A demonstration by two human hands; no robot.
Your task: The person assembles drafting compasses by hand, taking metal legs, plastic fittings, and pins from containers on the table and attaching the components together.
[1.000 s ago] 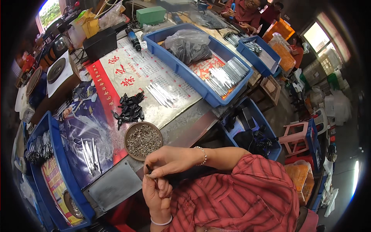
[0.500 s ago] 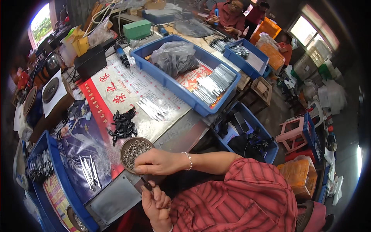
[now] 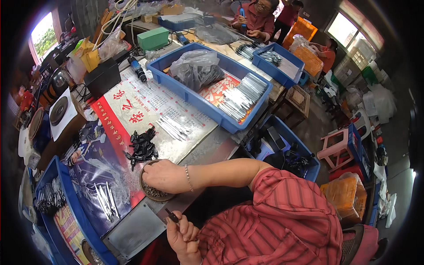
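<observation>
At the near edge of the worktop (image 3: pixel 212 142), head view. The right hand (image 3: pixel 164 176) lies palm-down over a shallow round bowl (image 3: pixel 150 193) of small metal bits, with its fingers bent down into them. Whether its grip has closed on anything cannot be told, as the knuckles hide the fingertips. The bowl stands at the worktop's front, just ahead of the body, so the arm reaches it with a bent elbow.

The left hand (image 3: pixel 182 233) is held low and close to the chest, well short of the bowl. Its grip is closed on a small dark piece (image 3: pixel 172 217), pinched between thumb and fingers. The end of the piece stands clear above the fingers, probably kept free so that something can be fitted to it. The piece hangs over a bare grey plate (image 3: pixel 132 232) that lies flat at the worktop's edge.

Stock is laid out in an arc within arm's reach:
- A heap of black parts (image 3: pixel 142 148) lies just beyond the bowl.
- A loose fan of bright strips (image 3: pixel 173 128) lies farther back on a printed sheet (image 3: pixel 145 104). The sheet covers the worktop, and pale metal shows up well against it.
- A blue tray (image 3: pixel 190 95) lies beyond that, with a grey bag (image 3: pixel 196 68) and rows of strips inside.
- A second blue tray (image 3: pixel 66 212) is on the person's left.

Other people (image 3: pixel 258 17) work at the far end, well apart from these hands.
</observation>
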